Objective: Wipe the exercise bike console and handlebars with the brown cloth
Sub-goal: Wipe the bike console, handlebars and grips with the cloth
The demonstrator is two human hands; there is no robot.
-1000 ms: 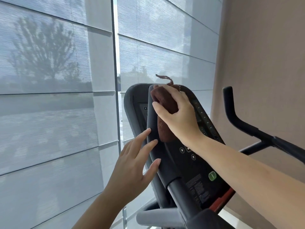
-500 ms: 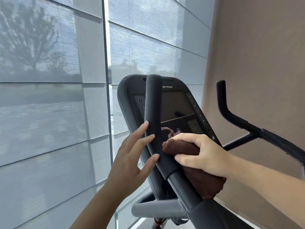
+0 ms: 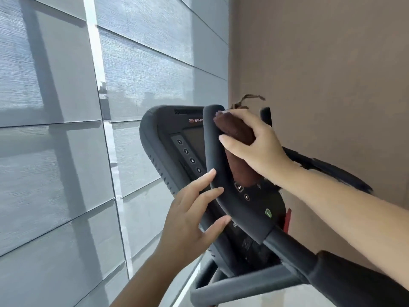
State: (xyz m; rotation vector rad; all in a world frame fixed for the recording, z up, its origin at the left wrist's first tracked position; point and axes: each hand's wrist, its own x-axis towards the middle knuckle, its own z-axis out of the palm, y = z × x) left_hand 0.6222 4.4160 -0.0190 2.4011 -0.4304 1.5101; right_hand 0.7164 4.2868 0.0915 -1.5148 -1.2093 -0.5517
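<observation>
two hands, left hand (image 3: 190, 220), right hand (image 3: 254, 147), one brown cloth (image 3: 238, 151), one console (image 3: 177, 138), two handlebars, near handlebar (image 3: 223, 185), far handlebar (image 3: 332, 167)

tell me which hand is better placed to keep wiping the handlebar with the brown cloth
Right. The right hand already grips the brown cloth against the handlebar near its top; the left hand is open, only bracing it lower down.

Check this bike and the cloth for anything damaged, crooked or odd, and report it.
Nothing looks damaged or askew. One small oddity: a frayed string sticks up from the top of the brown cloth, which the right hand presses against the console beside the handlebar. The left hand rests open on that bar.
</observation>
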